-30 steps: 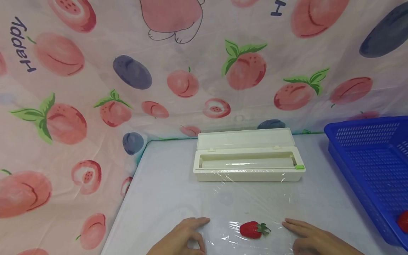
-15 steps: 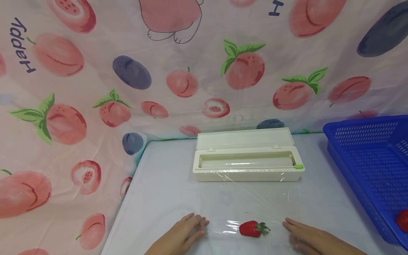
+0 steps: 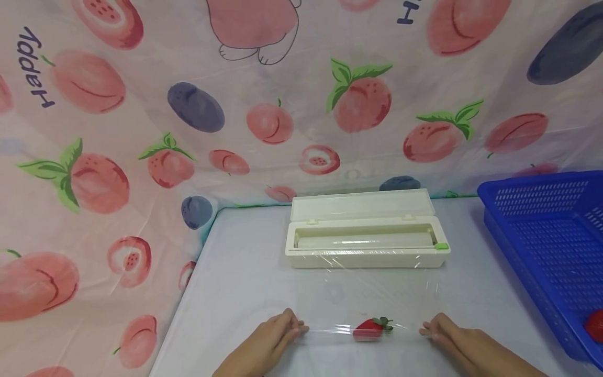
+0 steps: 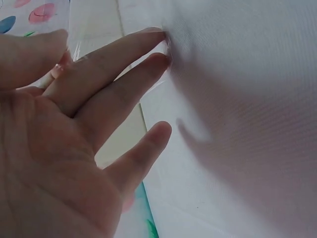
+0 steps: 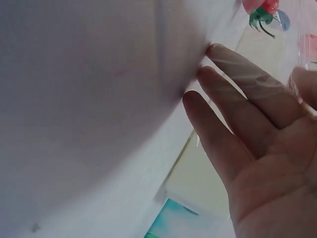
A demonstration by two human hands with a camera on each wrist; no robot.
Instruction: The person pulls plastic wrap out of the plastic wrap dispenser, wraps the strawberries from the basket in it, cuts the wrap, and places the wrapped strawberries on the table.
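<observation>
A red strawberry [image 3: 368, 330] with green leaves lies in front of the dispenser, against a sheet of clear cling film [image 3: 330, 331]. Its lower part looks hazy through the film. At the strawberry's left, my left hand [image 3: 266, 343] pinches one side of the film between thumb and index finger. My right hand [image 3: 464, 343] pinches the other side, and the film is stretched between them. Both wrist views show the remaining fingers extended towards the table, those of the left hand [image 4: 64, 148] and those of the right hand [image 5: 262, 148]. The strawberry [image 5: 261, 10] peeks in at the top of the right wrist view.
The film runs back to a cream dispenser box [image 3: 367, 260] with its lid raised, a roll [image 3: 367, 241] inside and a green slider [image 3: 442, 246]. On the right stands a blue plastic basket [image 3: 523, 283] holding a red fruit [image 3: 595, 325]. A fruit-print cloth hangs behind.
Both hands have gone from lying loosely on the film's sides to pinching it. The film's near part has lifted, and the strawberry has tilted, its leaves now further back.
</observation>
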